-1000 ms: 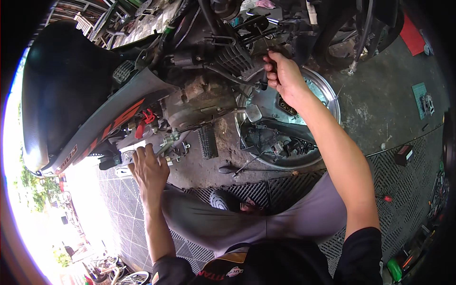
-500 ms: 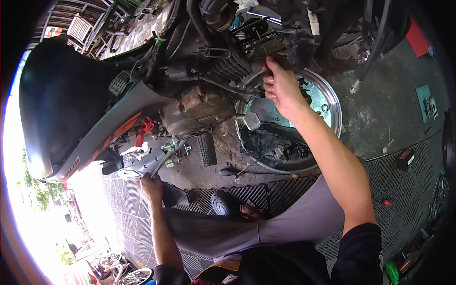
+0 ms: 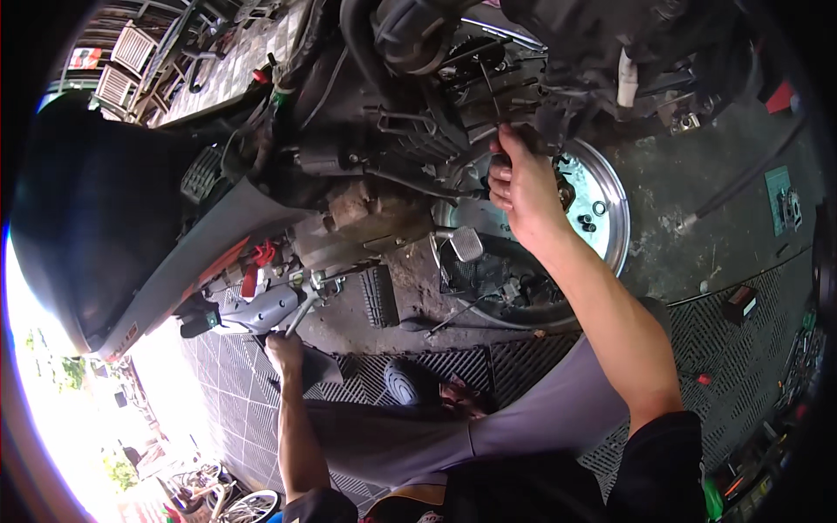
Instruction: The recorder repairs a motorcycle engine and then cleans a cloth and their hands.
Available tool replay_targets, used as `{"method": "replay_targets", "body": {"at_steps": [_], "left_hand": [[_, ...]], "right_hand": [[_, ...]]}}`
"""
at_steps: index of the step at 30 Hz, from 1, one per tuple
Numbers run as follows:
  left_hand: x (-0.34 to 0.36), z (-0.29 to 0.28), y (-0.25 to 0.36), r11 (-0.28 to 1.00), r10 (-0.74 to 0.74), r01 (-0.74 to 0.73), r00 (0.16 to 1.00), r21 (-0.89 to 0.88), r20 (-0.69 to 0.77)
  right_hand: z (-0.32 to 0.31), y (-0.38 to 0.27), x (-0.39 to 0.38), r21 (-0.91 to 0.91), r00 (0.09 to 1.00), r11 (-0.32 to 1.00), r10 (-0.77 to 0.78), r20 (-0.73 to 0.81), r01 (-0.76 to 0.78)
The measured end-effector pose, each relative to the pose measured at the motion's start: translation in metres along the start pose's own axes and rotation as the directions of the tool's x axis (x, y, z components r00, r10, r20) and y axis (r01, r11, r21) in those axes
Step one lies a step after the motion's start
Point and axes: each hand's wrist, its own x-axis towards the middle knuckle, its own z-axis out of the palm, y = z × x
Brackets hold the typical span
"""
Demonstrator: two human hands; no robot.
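Observation:
A partly stripped motorcycle stands in front of me, its black seat [image 3: 96,209] at the left and its dirty engine case [image 3: 349,231] in the middle. My left hand [image 3: 283,350] is closed round the lower end of a grey metal bar [image 3: 302,315] near the silver-grey rear part [image 3: 261,309]. Farther forward, my right hand [image 3: 526,187] is closed in a fist beneath the front of the frame, thumb uppermost. Its fingers hide what it grips. Close to that wrist is a metal pedal [image 3: 466,245].
A wheel rim [image 3: 621,218] lies on the floor below my right arm, with loose parts inside it. A hose [image 3: 741,187] hangs at the right. Farther right are a green card with a metal part [image 3: 785,205] and a small dark box [image 3: 740,304]. Black floor mats [image 3: 532,366] lie underfoot.
The motorcycle's dark front end and the hanging hose have shifted right and down in view. Its seat has also shifted lower left. Both hands keep their closed holds and have moved only slightly.

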Motion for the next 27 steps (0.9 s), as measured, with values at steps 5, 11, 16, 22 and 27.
{"method": "replay_targets", "body": {"at_steps": [5,11,16,22,27], "left_hand": [[0.000,-0.001,-0.002,0.999,-0.054,0.054,0.998,-0.004,0.037],[0.006,0.003,-0.010,0.995,-0.092,0.091,0.995,0.026,0.037],[0.008,0.003,-0.008,0.989,-0.124,0.121,0.992,0.088,0.030],[0.005,0.009,-0.019,0.995,-0.018,0.023,0.999,0.100,-0.046],[0.008,0.008,-0.029,0.994,-0.082,0.083,0.996,0.064,-0.022]], "right_hand": [[0.000,0.006,0.006,-0.002,0.999,1.000,-0.028,-0.015,0.028],[-0.003,-0.002,0.002,-0.015,1.000,1.000,-0.023,0.014,0.023],[-0.010,-0.001,0.003,-0.054,0.997,0.996,-0.073,0.026,0.074],[-0.008,0.003,0.004,-0.050,0.994,0.993,-0.103,0.031,0.105],[-0.009,0.006,0.005,-0.003,0.991,0.992,-0.126,0.052,0.126]]}}
